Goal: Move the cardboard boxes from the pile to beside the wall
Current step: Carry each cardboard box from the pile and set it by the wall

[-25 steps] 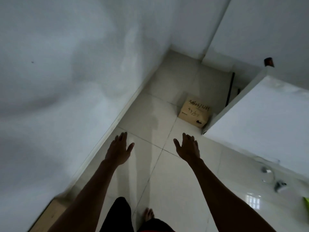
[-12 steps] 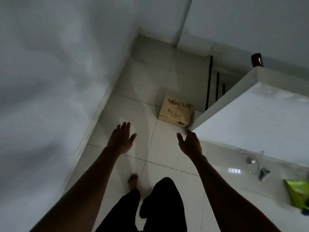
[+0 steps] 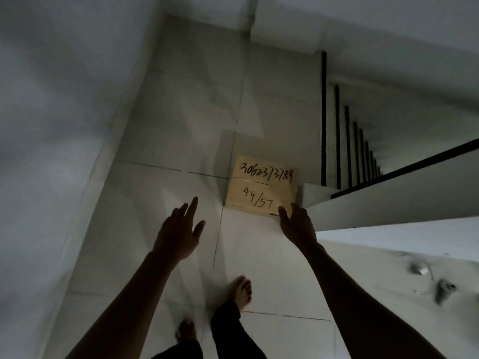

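Note:
A brown cardboard box [image 3: 261, 186] with black handwritten numbers on its top lies on the tiled floor beside the base of a white stair wall. My left hand [image 3: 178, 229] is stretched forward, fingers spread, empty, some way left of the box and short of it. My right hand [image 3: 298, 222] is also open and empty, its fingertips overlapping the box's near right corner in the picture. Whether it touches the box cannot be told.
A white wall [image 3: 64, 125] runs along the left of the corridor. A staircase with black railing bars [image 3: 337, 136] rises at the right behind the box. A white ledge [image 3: 401, 237] at the right carries small objects [image 3: 444, 287]. My bare feet [image 3: 242, 287] are on the tiles.
I have walked forward: the box is now much closer and larger. Both hands have reached ahead, and the right hand has come up to the box's near right corner.

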A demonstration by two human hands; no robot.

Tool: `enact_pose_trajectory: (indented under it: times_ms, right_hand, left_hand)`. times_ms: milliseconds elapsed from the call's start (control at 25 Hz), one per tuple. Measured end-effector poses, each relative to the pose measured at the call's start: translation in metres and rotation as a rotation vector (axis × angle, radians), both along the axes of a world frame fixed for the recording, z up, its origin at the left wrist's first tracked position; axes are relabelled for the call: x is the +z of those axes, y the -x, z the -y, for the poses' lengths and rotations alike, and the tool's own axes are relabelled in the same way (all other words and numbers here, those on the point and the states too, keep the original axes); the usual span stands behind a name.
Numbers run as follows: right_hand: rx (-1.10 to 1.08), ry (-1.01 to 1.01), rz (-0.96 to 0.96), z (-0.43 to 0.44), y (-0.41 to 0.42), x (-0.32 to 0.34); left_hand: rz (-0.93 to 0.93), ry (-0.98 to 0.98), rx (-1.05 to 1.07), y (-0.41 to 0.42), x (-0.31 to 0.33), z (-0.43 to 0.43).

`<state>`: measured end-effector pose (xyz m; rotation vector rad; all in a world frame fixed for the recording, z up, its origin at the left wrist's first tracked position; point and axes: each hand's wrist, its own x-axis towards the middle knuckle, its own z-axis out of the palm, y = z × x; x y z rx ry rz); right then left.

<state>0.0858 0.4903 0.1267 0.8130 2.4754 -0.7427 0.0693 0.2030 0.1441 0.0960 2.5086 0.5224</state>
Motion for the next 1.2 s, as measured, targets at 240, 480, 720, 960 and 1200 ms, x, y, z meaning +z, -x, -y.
enact_pose_trajectory:
  times_ms: [240, 480, 720, 960, 1200]
  right_hand:
    - [-0.113, -0.025, 0.044, -0.062, 0.076, -0.204]
    - [-0.397, -0.001, 0.052, -0.125, 0.100, -0.321]
    - [-0.539, 0.200, 0.026, -0.132, 0.111, -0.328]
    - [-0.451, 0.191, 0.109, -0.043, 0.118, -0.169]
    - [-0.204, 0.311, 0.079, 0.072, 0.094, 0.071]
  left_hand:
    - [0.026, -0.061, -0.023, 0.108, -0.204, -0.073]
    - [0.233, -0.271, 0.301, 0.161, -0.336, -0.146]
    - [0.417, -0.416, 0.537, 0.163, -0.355, -0.146]
    - [0.429, -0.353, 0.732, 0.135, -0.189, -0.056]
    - [0.287, -0.352, 0.933, 0.050, 0.082, 0.063]
